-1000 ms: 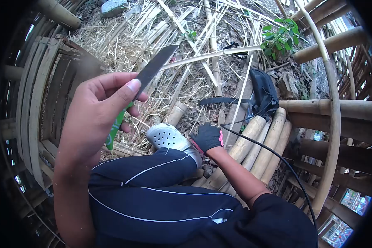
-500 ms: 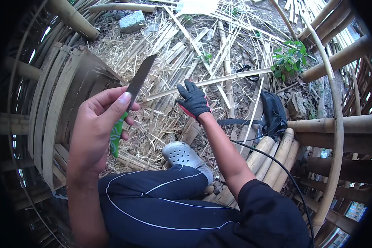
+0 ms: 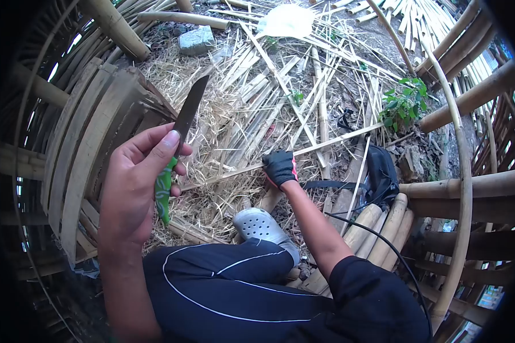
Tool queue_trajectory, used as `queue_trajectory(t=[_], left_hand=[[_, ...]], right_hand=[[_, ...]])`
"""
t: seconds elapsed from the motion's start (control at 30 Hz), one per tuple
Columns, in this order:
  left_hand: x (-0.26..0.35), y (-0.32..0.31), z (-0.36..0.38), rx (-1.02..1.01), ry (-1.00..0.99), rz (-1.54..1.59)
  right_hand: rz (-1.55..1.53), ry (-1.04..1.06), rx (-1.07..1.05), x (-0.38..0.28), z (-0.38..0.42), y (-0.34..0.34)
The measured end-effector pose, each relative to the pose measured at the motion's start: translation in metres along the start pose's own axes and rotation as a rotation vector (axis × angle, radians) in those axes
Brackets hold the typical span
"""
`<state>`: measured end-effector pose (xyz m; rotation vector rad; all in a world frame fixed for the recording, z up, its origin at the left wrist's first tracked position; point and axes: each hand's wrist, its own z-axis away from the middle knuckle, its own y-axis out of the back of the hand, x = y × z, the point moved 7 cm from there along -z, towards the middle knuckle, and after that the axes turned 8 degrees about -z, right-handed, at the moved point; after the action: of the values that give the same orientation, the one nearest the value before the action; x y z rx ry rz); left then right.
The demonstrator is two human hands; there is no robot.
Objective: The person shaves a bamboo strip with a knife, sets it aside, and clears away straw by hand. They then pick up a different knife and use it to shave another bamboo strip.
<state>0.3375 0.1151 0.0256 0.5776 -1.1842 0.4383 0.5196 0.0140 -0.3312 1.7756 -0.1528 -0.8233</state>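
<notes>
knife (image 3: 180,137) in left hand (image 3: 134,188) | strip (image 3: 280,155) under gloved right hand (image 3: 279,167)

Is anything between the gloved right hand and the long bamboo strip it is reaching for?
Nothing visible. The black-gloved right hand is already closed on the long pale split bamboo strip lying across the straw litter. The bare left hand holds the green-handled dark-bladed knife apart, blade up.

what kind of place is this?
Looks like an outdoor bamboo workshop, probably a yard where bamboo is split by hand. Split bamboo strips and straw litter the dirt, whole bamboo poles lie stacked, and the left hand holds a knife while the gloved right hand grips a long strip.
</notes>
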Motion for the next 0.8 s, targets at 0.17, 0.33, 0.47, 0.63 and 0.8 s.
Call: queue_trajectory(t=[0.17,0.33,0.47,0.63,0.8], left_hand=[[0.007,0.006,0.006,0.028,-0.049,0.066],[0.014,0.028,0.011,0.099,-0.089,0.092],[0.015,0.053,0.010,0.192,-0.145,0.087],[0.008,0.055,0.006,0.198,-0.137,0.087],[0.009,0.050,0.008,0.195,-0.125,0.065]], right_hand=[[-0.015,-0.034,0.006,0.003,-0.008,0.009],[0.042,-0.198,0.433,0.060,-0.027,0.059],[0.082,-0.094,0.688,0.067,-0.050,0.097],[0.116,-0.021,0.581,0.064,-0.073,0.099],[0.100,0.059,0.571,0.052,-0.083,0.102]])
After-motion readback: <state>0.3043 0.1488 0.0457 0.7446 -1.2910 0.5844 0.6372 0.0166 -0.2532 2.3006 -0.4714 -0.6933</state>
